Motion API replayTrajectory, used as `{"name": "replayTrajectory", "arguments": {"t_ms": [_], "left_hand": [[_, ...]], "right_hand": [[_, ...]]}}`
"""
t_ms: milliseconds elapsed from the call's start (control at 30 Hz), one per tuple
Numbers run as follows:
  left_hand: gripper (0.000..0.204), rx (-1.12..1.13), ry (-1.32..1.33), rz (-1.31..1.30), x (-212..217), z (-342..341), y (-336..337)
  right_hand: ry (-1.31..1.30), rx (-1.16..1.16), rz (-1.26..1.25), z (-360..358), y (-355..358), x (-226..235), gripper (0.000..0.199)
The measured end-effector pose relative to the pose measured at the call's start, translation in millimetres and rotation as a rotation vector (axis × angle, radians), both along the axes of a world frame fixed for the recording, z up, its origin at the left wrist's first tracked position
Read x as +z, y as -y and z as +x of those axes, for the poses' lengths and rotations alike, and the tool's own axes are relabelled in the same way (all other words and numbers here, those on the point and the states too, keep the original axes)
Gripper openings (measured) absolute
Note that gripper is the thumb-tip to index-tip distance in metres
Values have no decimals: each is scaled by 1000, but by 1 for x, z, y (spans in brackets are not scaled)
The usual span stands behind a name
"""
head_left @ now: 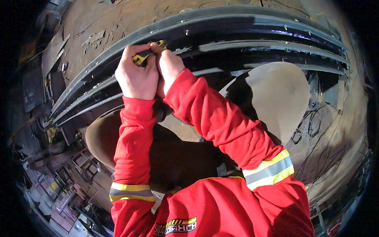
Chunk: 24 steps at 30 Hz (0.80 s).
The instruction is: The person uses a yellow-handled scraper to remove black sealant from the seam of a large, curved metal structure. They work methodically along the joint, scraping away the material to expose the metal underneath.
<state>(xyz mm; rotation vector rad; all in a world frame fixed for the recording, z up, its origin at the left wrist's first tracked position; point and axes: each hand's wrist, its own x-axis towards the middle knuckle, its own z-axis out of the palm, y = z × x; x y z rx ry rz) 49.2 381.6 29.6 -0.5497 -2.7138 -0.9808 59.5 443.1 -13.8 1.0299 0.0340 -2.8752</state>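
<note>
In the head view, both hands meet at a long curved metal rail [244,29] that sweeps across the upper part of the picture. The left hand [136,73] is curled into a fist around a small yellow-and-black tool [143,57], whose tip pokes out toward the rail's dark channel. The right hand [169,67] is pressed against the left, fingers folded; it touches the same tool near its tip, though how firmly it grips cannot be told. Both arms wear red sleeves [215,118] with reflective bands. Below the rail sits a pale rounded plate [276,94], and clutter lies on the floor [59,177] at lower left.
</note>
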Motion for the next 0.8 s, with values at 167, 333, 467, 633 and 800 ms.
{"name": "replayTrajectory", "arguments": {"t_ms": [167, 333, 467, 633, 800], "left_hand": [[17, -36, 21, 1, 5, 0, 0], [17, -37, 5, -14, 6, 0, -1], [17, -51, 5, 31, 3, -2, 1], [16, -83, -38, 48, 3, -3, 2], [16, -70, -31, 32, 10, 0, -1]], "right_hand": [[-17, -25, -34, -2, 2, 4, 22], [-116, -40, -129, -5, 10, -10, 24], [-115, -55, -96, -5, 10, -9, 25], [-79, -42, -101, -3, 6, 1, 25], [-131, -44, -117, -5, 9, -6, 24]]}}
